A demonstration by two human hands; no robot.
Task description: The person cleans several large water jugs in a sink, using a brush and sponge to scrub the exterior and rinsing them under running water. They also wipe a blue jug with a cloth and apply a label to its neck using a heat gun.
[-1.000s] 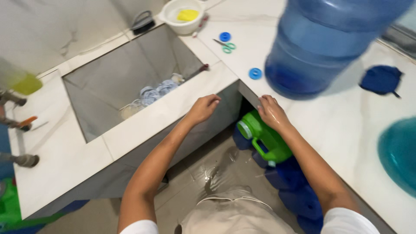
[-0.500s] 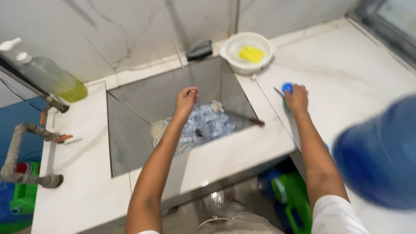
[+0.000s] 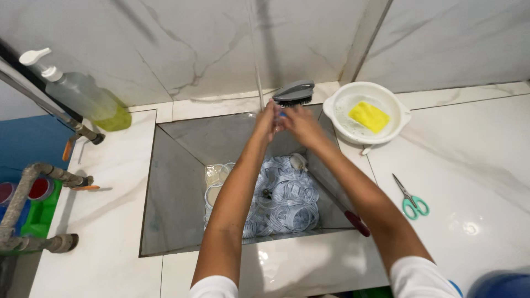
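Seen from above, two bare hands meet over the far end of a deep, grey, square-cut sink (image 3: pixel 176 182) set into a white marble counter (image 3: pixel 475 182). Between them is a small blue cap (image 3: pixel 282 114), only a sliver of it visible. The left hand (image 3: pixel 266 122) and right hand (image 3: pixel 300 124) are both curled closed around the cap, fingers pressed together under a thin stream of water (image 3: pixel 258 88) falling from above the sink.

The cap looks like light, stiff plastic, likely slippery while wet; pinching it by its rim between fingertips seems the surest hold.

Below the hands, the sink's bottom holds a heap of clear plastic rings and lids (image 3: pixel 281 198). On the sink's far rim sits a grey scrubbing brush (image 3: pixel 294 91), bristles down. Just right of the sink is a white bowl (image 3: pixel 337 110) holding a yellow sponge (image 3: pixel 369 116), and farther right, green-handled scissors (image 3: pixel 411 197) lie flat on the counter. Left of the sink, against the wall, stands a pump bottle (image 3: pixel 83 94) of yellow-green liquid, with pipes (image 3: pixel 33 182) beyond.
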